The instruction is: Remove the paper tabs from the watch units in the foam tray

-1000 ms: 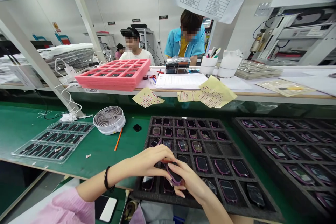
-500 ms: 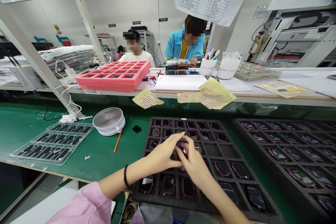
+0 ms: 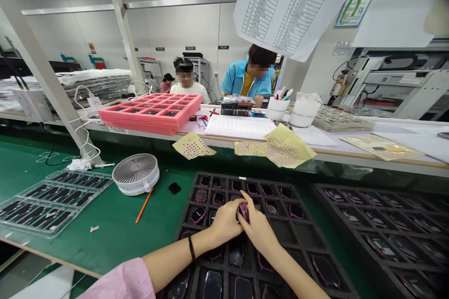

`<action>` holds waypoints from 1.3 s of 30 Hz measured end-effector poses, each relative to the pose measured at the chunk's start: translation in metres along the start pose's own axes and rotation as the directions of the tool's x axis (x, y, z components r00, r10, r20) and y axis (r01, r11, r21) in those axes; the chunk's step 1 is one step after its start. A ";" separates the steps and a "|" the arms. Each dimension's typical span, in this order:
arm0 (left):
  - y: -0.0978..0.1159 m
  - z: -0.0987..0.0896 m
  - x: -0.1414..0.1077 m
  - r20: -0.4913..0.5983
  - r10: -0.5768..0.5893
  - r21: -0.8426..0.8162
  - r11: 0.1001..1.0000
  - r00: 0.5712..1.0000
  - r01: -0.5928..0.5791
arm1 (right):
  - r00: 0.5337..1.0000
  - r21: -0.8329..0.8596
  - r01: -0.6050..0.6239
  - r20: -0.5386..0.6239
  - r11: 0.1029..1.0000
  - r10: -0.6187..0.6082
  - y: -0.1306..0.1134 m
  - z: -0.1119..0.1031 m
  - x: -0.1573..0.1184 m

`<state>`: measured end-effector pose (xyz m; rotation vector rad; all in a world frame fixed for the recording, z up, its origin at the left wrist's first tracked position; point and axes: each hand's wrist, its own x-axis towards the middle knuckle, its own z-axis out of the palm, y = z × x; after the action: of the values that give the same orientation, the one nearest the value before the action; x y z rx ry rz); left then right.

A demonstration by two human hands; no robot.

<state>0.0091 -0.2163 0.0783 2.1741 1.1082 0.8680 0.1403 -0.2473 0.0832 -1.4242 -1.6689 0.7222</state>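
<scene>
A small purple-framed smartwatch body (image 3: 243, 212) is pinched between my two hands, tilted on edge above a black foam tray (image 3: 245, 176). My left hand (image 3: 226, 220), with a dark band on its wrist, closes on it from the left, its fingers partly hidden. My right hand (image 3: 260, 228) grips it from the right with thumb and fingers. Dark-screened watch bodies fill many of the tray's pockets, such as a watch body (image 3: 325, 270) at the lower right. Forearms and hands cover part of the middle pockets.
Another foam tray (image 3: 351, 238) of watch bodies lies at right. Leftward are a white fan (image 3: 136, 174), an orange stick (image 3: 143, 205), a loose black watch piece (image 3: 174, 188) and a clear plastic tray (image 3: 75, 205). A pink foam tray (image 3: 140, 124) sits on the shelf; two people work behind it.
The view has tilted up, so the bench appears lower. My hands have drawn closer together around the watch body, which is now turned on edge, and my fingers are more closed.
</scene>
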 end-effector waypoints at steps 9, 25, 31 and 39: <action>-0.005 -0.008 -0.001 -0.017 0.370 -0.125 0.921 0.929 -0.369 | 0.872 0.571 -0.438 0.457 0.694 0.175 0.002 -0.045 0.006; -0.003 -0.013 -0.005 0.139 0.375 -0.203 0.917 0.916 -0.344 | 0.828 0.501 -0.511 0.506 0.698 0.243 -0.003 -0.039 0.001; -0.001 -0.015 -0.003 0.125 0.404 -0.232 0.900 0.906 -0.369 | 0.825 0.534 -0.501 0.531 0.681 0.191 -0.003 -0.040 0.000; -0.003 -0.017 -0.003 0.191 0.382 -0.204 0.917 0.904 -0.344 | 0.875 0.575 -0.450 0.435 0.683 0.211 -0.004 -0.032 -0.001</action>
<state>-0.0057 -0.2144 0.0864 2.3045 0.5039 0.8051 0.1657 -0.2519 0.1024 -1.1101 -1.1640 1.6728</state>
